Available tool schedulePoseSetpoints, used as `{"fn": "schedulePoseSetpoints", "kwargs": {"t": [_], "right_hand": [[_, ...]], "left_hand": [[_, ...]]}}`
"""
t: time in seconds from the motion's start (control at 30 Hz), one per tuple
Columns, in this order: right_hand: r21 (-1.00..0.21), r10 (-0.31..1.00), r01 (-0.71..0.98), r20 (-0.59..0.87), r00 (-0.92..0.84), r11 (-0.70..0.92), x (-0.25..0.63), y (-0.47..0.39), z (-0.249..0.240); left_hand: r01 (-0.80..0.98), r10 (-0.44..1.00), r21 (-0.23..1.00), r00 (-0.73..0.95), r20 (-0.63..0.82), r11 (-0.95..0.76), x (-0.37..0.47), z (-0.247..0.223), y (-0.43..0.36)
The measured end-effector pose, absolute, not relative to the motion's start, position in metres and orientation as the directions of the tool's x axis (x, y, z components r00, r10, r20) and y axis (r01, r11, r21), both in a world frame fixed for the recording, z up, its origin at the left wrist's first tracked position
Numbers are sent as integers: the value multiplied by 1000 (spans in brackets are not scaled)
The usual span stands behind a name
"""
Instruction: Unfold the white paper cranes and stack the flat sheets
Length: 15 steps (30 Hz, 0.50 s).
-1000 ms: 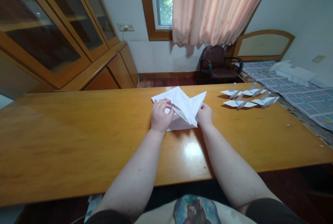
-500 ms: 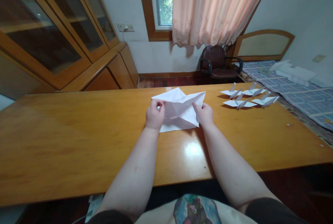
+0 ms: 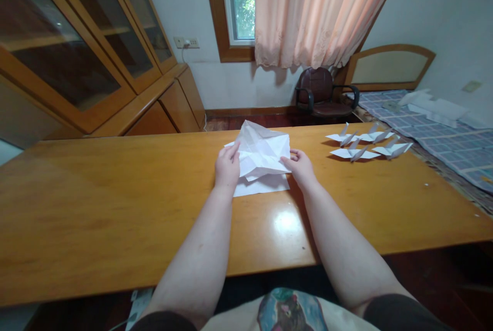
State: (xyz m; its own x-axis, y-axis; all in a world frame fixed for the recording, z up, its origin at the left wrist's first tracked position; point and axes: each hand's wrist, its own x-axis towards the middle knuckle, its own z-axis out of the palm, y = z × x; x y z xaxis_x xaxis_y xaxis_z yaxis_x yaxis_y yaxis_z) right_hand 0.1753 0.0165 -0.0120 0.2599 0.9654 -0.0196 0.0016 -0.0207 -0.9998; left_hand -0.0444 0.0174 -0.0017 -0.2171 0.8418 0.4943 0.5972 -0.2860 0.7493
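My left hand and right hand pinch a creased sheet over the table; cranes far right, chair beyond.

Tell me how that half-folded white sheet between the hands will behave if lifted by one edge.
The white sheet is thin and creased, so it would likely flop and partly unfold. It looks very light, so it probably slides easily on the glossy table. Both hands, left and right, steady it.

paper now folded narrower, raised flap upright, hands closer
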Motion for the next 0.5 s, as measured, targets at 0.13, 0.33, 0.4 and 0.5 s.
{"fn": "schedulePoseSetpoints", "kwargs": {"t": [0.13, 0.33, 0.4, 0.5], "right_hand": [[-988, 946, 88, 147, 289, 127, 176, 17, -15], [-884, 917, 349, 375, 132, 312, 183, 12, -12], [-835, 926, 459, 373, 67, 303, 183, 8, -7], [-728, 922, 622, 386, 27, 287, 184, 9, 4]], "left_hand": [[548, 830, 803, -318, 458, -233, -47, -1, 18], [616, 903, 776, -247, 351, -133, -41, -2, 19], [652, 937, 754, -205, 281, -83, -37, -3, 17], [686, 965, 725, -142, 219, -63, -32, -5, 15]]}}
